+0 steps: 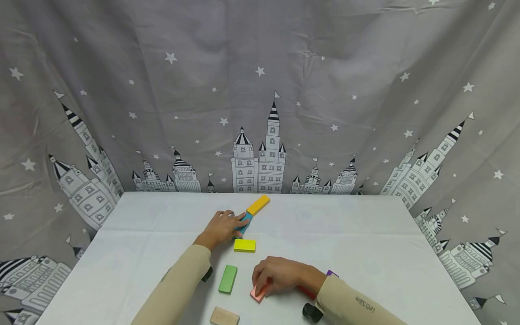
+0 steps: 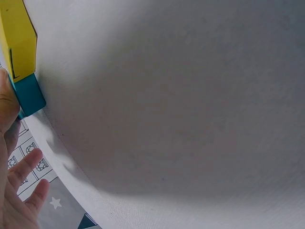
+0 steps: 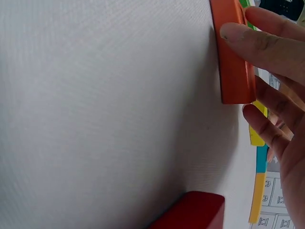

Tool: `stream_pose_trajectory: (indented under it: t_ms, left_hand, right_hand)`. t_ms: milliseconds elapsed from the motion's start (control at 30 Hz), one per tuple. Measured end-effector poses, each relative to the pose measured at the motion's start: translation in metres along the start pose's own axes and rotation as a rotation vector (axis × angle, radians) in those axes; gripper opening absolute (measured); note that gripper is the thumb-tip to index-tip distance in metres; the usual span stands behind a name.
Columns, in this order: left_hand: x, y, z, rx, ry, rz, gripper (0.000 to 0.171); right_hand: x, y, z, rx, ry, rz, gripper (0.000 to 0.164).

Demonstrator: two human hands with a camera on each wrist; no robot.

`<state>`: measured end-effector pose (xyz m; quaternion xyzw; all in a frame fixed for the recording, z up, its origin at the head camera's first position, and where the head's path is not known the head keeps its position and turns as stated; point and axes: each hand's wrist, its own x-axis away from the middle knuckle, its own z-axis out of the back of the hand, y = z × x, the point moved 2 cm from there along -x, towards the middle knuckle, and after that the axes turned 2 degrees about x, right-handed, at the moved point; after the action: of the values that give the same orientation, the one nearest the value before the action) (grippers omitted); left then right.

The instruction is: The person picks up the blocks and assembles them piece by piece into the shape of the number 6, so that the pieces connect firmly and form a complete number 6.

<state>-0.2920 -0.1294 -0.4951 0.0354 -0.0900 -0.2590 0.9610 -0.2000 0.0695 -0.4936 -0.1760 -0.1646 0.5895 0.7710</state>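
Blocks at both hands. Left hand (image 1: pixel 221 228) pinches the blue block (image 1: pixel 245 222), its far end against the amber block (image 1: pixel 258 205); other fingers spread loose. Right hand (image 1: pixel 280 274) holds the orange block (image 3: pixel 233 67) between thumb and fingers, grip narrow, low over the white cloth (image 1: pixel 365 234).

Risks, as I judge them: a sideways nudge on blue could skew its join with amber. Yellow block (image 1: pixel 245 246) sits just beside blue's near end, whether touching I cannot tell; a careless left thumb might knock it. Right sleeve (image 1: pixel 353 300) lies over the red block (image 3: pixel 193 212) and near the purple block (image 1: pixel 331 273); a low sweep could drag either.

Around: green block (image 1: pixel 228 280) between the forearms, wooden block (image 1: pixel 225 317) at the near edge of view. Green and yellow stand between orange and blue. Grey castle-print curtain (image 1: pixel 243 45) behind.
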Motion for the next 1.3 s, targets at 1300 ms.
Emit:
stream_pose_trajectory:
  t_ms: [1300]
  left_hand:
    - [0.002,0.002,-0.001,0.002,-0.004,0.039,0.059]
  right_hand:
    - [0.019,0.034,0.017,0.026,0.178,-0.418,0.026]
